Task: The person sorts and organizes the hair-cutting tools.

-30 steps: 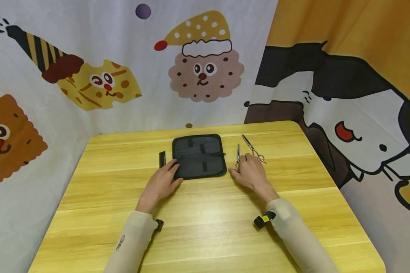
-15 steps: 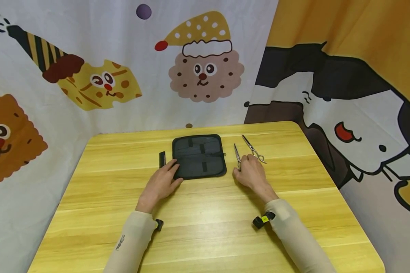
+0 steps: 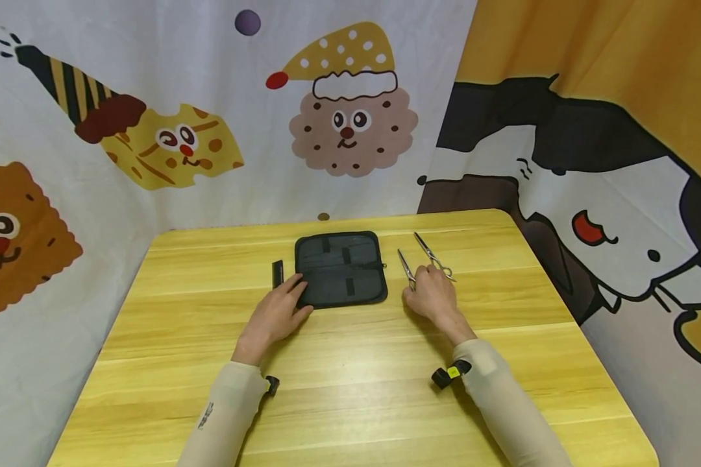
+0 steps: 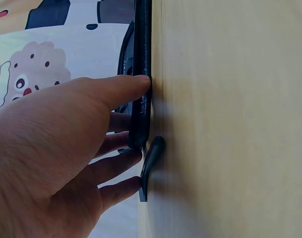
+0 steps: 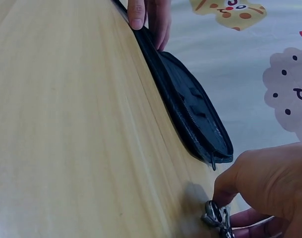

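Observation:
An unfolded black zip case (image 3: 341,269) with elastic loops inside lies on the table. My left hand (image 3: 274,314) rests at its near left corner, fingers loosely spread; in the left wrist view the thumb (image 4: 133,88) touches its edge. Left of the case is a slim black piece (image 3: 277,272), partly hidden by that hand. My right hand (image 3: 435,295) pinches the handles of silver scissors (image 3: 405,264), whose blades point away and slightly left. In the right wrist view the scissors' finger rings (image 5: 215,213) show under the thumb. A second pair of scissors (image 3: 429,251) lies just beyond my right hand.
The wooden table (image 3: 350,389) has its far edge against a curtain (image 3: 210,65) printed with cartoon figures. A zip pull (image 5: 213,161) hangs at the case's right end.
My right thumb has drawn in toward the fingers and the hand has shifted slightly right. The nearer scissors' tips have swung left. The left hand and the case have stayed put.

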{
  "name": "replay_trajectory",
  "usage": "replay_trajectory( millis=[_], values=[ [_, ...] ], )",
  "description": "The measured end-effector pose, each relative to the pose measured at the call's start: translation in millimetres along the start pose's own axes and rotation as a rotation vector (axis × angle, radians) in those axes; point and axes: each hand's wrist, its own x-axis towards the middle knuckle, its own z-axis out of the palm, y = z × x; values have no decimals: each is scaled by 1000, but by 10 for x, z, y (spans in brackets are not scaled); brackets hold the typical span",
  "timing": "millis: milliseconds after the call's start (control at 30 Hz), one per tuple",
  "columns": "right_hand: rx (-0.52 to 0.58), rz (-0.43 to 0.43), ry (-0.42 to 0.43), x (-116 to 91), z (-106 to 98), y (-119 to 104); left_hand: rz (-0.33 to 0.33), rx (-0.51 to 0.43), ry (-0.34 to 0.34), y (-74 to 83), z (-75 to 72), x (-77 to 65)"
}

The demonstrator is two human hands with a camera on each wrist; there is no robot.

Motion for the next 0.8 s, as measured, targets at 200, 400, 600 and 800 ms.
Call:
replay_trajectory(
  millis=[200, 400, 600, 800],
  values=[
    [8, 20, -15, 22, -27, 4, 2, -2, 2, 5, -1, -1],
    [-14, 18, -40, 46, -66, -8, 6, -3, 5, 8, -4, 1],
    [-88, -21, -44, 71, -97, -46, 6, -5, 5, 5, -2, 1],
    [-164, -41, -54, 78, -117, -94, 7, 4, 7, 12, -13, -10]
  ],
)
